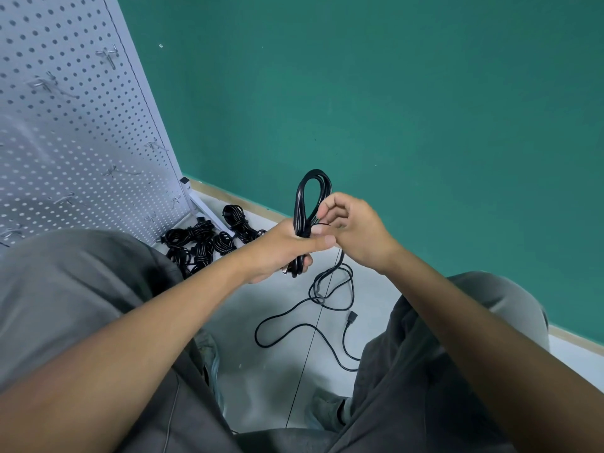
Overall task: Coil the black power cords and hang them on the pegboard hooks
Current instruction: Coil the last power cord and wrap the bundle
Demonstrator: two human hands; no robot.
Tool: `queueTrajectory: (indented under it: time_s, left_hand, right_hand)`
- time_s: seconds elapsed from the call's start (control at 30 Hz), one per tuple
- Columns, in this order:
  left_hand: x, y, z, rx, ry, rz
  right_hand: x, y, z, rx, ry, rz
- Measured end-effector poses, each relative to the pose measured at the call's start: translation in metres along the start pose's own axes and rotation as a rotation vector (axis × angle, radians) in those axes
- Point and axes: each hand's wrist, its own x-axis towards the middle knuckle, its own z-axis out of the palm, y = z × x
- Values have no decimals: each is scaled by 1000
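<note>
My left hand grips the cord bundle, loops standing upright above the fist. My right hand, just beside, pinches the loose strand; the tail trails down to the floor.

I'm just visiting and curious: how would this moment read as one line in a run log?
stage: coiling | left hand: grips cord loops | right hand: pinches cord | tail: on floor | pegboard hooks: bare
</note>
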Motion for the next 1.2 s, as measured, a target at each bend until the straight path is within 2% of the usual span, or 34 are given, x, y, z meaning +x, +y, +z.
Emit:
queueTrajectory:
  time_s: [0.23,0.33,0.5,0.6,0.73,0.9,1.03,1.2]
  left_hand:
    - [1,10,-19,-103,-56,-42]
    - [1,11,-28,-172,-3,-31]
    - [2,9,-35,-208,66,-35]
    - [3,2,-36,-38,103,-18]
    - [-3,-7,-26,127,44,-42]
    - [-13,-1,-2,218,83,5]
    - [-25,15,10,274,93,40]
    - [-48,37,29,337,40,131]
  right_hand:
    - [-10,22,3,190,97,29]
    - [-16,38,6,122,42,16]
    - [-21,48,8,265,163,81]
    - [-25,40,10,466,219,89]
    - [-29,13,20,630,208,50]
    - [-32,-20,38,627,345,64]
    - [-40,-39,34,649,384,12]
    - [-60,-71,21,607,422,43]
